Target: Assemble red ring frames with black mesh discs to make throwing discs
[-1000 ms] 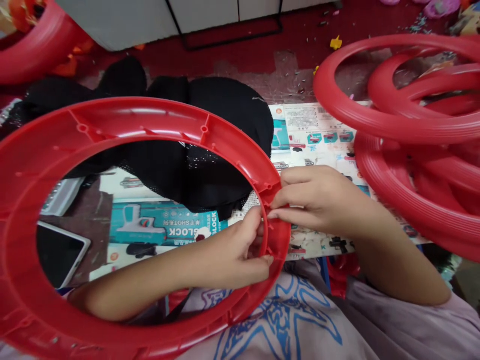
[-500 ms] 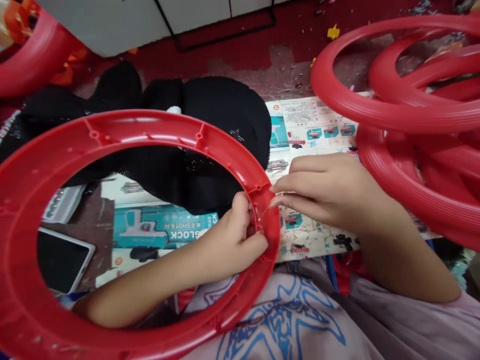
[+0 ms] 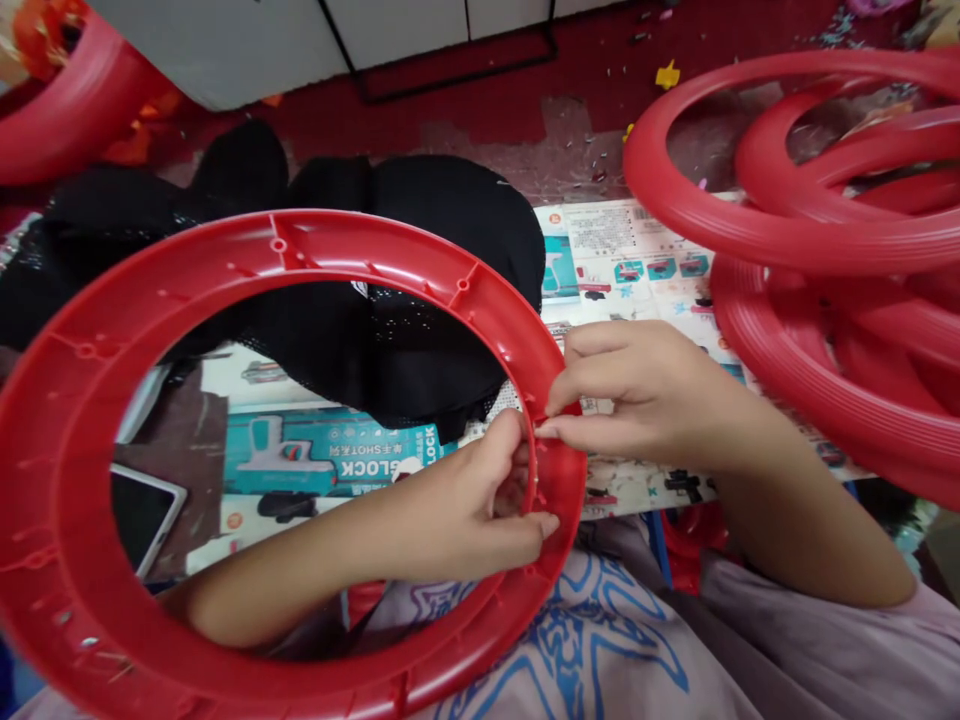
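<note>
Head view: two hands at one red ring.

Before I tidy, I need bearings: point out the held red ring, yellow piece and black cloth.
Held red ring (image 3: 75, 480): head view, left band.
Yellow piece (image 3: 667, 75): head view, middle.
Black cloth (image 3: 457, 200): head view, right part.

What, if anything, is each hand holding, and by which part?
The left hand holds the nearest red ring by its inner rim; whether the right hand pinches anything there cannot be told.
</note>
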`<state>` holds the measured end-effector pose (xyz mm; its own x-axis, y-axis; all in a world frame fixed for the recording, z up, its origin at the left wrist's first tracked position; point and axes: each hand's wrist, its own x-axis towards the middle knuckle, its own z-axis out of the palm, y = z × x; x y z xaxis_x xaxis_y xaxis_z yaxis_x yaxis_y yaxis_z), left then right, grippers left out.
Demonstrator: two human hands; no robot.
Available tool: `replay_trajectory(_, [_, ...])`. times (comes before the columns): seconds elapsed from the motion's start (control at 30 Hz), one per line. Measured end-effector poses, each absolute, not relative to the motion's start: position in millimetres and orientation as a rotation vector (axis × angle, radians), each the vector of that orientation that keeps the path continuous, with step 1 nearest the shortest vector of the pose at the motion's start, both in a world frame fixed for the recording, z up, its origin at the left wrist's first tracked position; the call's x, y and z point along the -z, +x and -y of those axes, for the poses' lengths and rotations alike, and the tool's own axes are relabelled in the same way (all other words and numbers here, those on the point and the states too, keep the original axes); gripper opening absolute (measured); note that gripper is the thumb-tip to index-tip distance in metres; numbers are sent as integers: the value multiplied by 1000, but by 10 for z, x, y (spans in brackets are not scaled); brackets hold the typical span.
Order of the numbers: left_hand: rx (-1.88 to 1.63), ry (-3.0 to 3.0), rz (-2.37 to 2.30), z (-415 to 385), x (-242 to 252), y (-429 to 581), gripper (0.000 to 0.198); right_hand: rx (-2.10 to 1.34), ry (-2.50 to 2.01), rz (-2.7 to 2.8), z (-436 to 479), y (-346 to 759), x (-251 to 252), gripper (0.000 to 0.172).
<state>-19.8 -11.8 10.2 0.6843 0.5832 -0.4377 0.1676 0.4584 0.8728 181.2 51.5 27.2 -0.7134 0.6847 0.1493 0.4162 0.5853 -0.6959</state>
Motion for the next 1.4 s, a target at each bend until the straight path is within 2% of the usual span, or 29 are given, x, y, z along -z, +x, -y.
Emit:
replay_trajectory(0.2, [-499,600,-681,97,-32,-101,30,-910,-863,2353,-535,1833,-289,14])
replay_trajectory(0.33, [-521,562,-768,88,-17,-37,33,-967,-890,2368,-555,1804,-244,13])
replay_trajectory(0.5, [-522,685,-878,107,13,-35,46,-1077,-921,2431,-563,1753,-191,9])
replay_trajectory(0.73, [-487,823,-1007,71,21,-98,53,-820,-662,2468,-542,1810,-203,18])
replay_trajectory(0.83, [-339,1053,-1052,60,-4,-147,50,-762,-662,2479,-517,1785,-181,18])
replay_trajectory(0.93, [-193,1267,-1084,69,-27,-186,50,-814,-644,2499,-503,1752,-142,20])
replay_trajectory(1.17, [-196,1324,-984,95,-21,-226,54,-1094,-677,2473,-533,1757,-171,19])
replay_trajectory(1.4, [-143,1351,-971,105,-40,-212,51,-1155,-726,2519,-544,1760,-206,20])
